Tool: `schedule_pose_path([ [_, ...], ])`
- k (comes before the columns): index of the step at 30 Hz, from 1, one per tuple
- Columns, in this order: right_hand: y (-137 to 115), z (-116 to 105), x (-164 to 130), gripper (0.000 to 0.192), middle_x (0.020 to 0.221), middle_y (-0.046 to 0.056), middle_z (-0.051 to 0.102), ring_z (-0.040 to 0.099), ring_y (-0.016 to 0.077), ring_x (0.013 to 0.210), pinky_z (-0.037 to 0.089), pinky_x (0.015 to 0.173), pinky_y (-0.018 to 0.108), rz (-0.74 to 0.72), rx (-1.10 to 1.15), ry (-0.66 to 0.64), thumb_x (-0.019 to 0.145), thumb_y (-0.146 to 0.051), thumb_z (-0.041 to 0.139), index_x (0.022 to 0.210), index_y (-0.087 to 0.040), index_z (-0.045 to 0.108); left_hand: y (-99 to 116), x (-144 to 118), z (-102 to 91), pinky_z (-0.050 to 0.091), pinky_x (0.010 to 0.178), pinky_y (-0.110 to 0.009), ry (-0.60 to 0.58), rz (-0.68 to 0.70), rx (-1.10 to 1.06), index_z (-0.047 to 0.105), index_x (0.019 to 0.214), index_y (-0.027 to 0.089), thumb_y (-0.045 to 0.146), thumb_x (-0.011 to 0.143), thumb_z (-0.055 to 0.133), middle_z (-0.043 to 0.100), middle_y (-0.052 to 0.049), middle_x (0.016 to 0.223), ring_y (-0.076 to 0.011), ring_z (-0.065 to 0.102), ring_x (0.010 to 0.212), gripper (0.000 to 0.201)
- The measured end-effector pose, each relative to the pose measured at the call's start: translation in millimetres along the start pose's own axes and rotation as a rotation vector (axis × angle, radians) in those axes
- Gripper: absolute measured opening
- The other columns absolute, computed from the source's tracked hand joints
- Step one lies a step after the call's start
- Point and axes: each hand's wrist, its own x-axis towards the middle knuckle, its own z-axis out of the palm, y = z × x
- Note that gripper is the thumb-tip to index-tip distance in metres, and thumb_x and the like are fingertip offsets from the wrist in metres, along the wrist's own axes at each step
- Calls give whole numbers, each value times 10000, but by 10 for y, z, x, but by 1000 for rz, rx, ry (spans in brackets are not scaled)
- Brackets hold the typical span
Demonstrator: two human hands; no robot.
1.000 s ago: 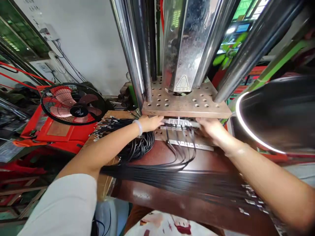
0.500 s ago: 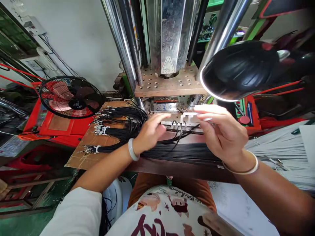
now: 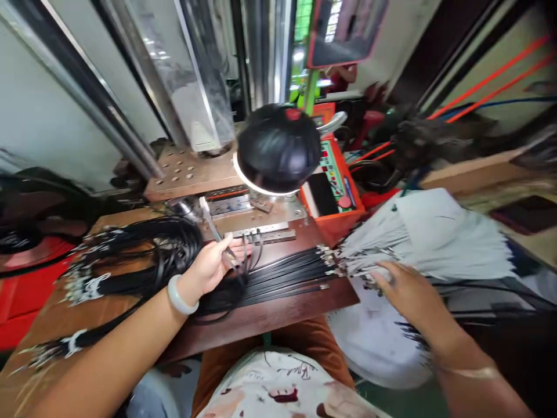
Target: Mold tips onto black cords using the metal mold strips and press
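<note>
My left hand (image 3: 215, 261) is closed in front of the press, thumb over the fingers, around a slim grey cable (image 3: 211, 223) with a white end pointing up. Dark loops of cable (image 3: 256, 249) hang by its fingertips. Below it, black cables (image 3: 287, 270) lie side by side on the brown table, their metal-tipped ends to the right. My right hand (image 3: 409, 296) reaches to the ends of a grey cable bundle (image 3: 456, 238). Motion blur smears its fingers, so I cannot tell whether they grip anything.
Ahead stands the press with its drilled plate (image 3: 187, 171) and a metal mould (image 3: 230, 203) under it. A black lamp (image 3: 278, 148) hangs over the table beside an orange control box (image 3: 335, 217). Tied black cable bundles (image 3: 126, 281) lie on cardboard at left.
The view has turned right. My right hand has left the white connector and moved right to the grey bundle. My left hand has closed on the grey cable.
</note>
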Motion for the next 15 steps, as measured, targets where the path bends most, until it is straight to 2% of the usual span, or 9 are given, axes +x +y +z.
schedule_pose_path([
  [2,-154,217,293,313,1078,135,674,616,264,1037,498,907,448,-79,-1,-55,973,-382,424,1085,-198,651,9,113,255,566,617,-270,-164,-151,-48,661,973,45,404,994,372,678,-133,776,-157,663,647,462],
  [3,-252,350,479,310,1140,171,640,578,281,1103,471,945,464,-189,-5,-181,968,-318,444,1148,-142,626,0,134,344,507,494,-222,-235,-154,-72,657,957,66,421,990,381,615,-69,650,-114,580,512,451],
  [5,-438,605,840,244,1081,141,638,578,258,1061,469,930,407,-321,-1,-292,920,-306,571,1086,-144,647,-48,131,397,311,359,-139,-309,-18,-64,642,864,104,394,943,521,389,59,479,-39,332,358,324],
  [7,-569,786,1090,180,1003,105,632,583,226,998,467,897,361,-430,-1,-370,901,-310,621,987,-157,661,-127,116,316,215,366,-118,-330,173,44,626,775,112,360,849,683,253,99,463,-13,219,372,264],
  [9,-639,874,1203,155,968,95,623,579,212,970,458,882,348,-498,-7,-410,923,-295,594,937,-152,652,-197,123,211,242,404,-129,-329,279,150,640,758,112,392,787,749,253,93,476,-16,238,408,302],
  [11,-680,888,1227,163,973,109,620,572,219,971,451,881,363,-525,-16,-418,951,-260,534,952,-133,638,-217,139,181,252,416,-147,-335,292,172,663,789,124,430,789,736,254,88,481,-23,231,417,315],
  [13,-723,861,1226,169,1001,122,618,563,231,988,443,892,381,-547,-16,-412,951,-244,515,991,-120,622,-172,113,229,240,411,-161,-349,286,191,677,816,142,448,796,717,244,86,475,-31,215,412,309],
  [15,-787,823,1229,179,1041,116,620,554,233,1010,434,910,385,-598,-3,-416,936,-250,529,1032,-123,611,-74,-11,274,260,415,-174,-317,359,229,674,781,153,459,779,729,255,74,461,-46,252,415,311],
])
